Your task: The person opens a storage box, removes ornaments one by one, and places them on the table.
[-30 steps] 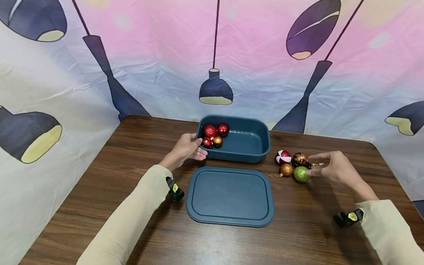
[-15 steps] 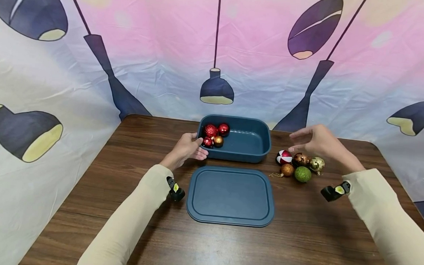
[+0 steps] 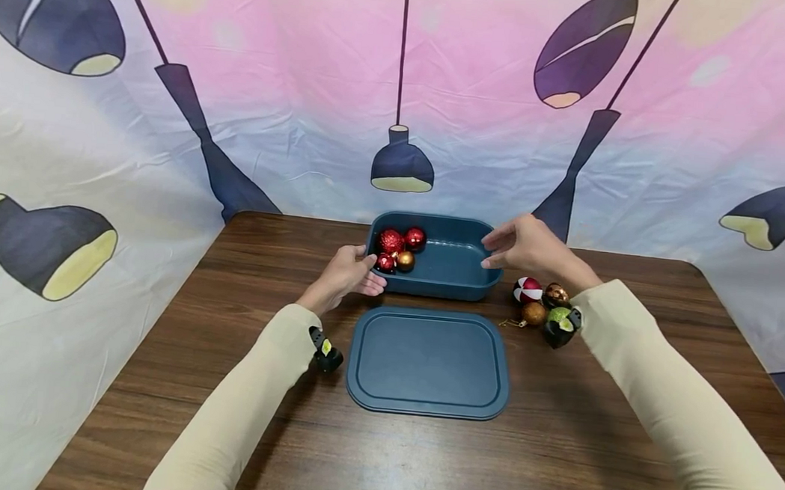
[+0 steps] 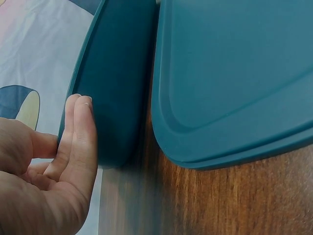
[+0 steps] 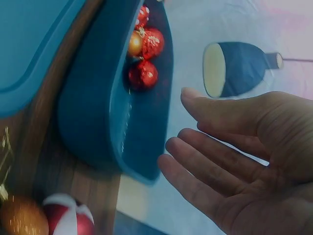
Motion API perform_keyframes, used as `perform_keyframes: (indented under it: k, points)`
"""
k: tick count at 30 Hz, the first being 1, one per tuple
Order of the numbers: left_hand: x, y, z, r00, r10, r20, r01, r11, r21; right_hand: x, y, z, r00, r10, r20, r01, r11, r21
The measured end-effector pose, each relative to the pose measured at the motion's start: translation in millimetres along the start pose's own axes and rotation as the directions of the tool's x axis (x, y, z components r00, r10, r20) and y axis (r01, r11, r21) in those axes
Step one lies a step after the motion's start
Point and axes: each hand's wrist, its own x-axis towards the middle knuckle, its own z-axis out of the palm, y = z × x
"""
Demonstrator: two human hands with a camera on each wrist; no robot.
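A blue box stands near the table's back edge, with red baubles and a small gold bauble at its left end. My left hand holds its front left corner, thumb at the rim and fingers along the outer wall. Over the box's right end is my right hand, its fingers parted and holding nothing. To the right lie a red-and-white bauble, a brown bauble, an orange bauble and a green bauble, partly hidden by the wrist camera.
A flat blue lid lies just in front of the box on the brown wooden table. Behind the table hangs a cloth printed with lamps. A black camera is strapped to the left wrist.
My right hand has moved left from beside the baubles to the box's right end. The shiny gold bauble at the group's right is now hidden by my right arm. My left hand stays put.
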Motion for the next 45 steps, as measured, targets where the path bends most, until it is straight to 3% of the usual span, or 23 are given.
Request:
perform_keyframes:
  k: [9,23,33,45]
  points:
    - [-0.4,1.3,0.3,1.0,0.007,0.008,-0.007,1.0,-0.016,33,-12,32,0.997,-0.071,0.042,0.07,0.997,0.008]
    - [-1.5,0.7,-0.2,1.0,-0.005,-0.004,0.005,1.0,-0.015,68,-24,89,0.999,-0.042,0.023,0.042,0.999,0.012]
    - [-0.2,0.6,0.1,1.0,-0.013,0.001,0.013,1.0,-0.008,85,-22,108,0.999,0.01,-0.051,-0.008,0.998,0.057]
    - [1.0,-0.3,0.3,1.0,-0.018,-0.002,0.018,1.0,-0.006,96,-20,122,0.995,0.057,-0.084,-0.049,0.995,0.085]
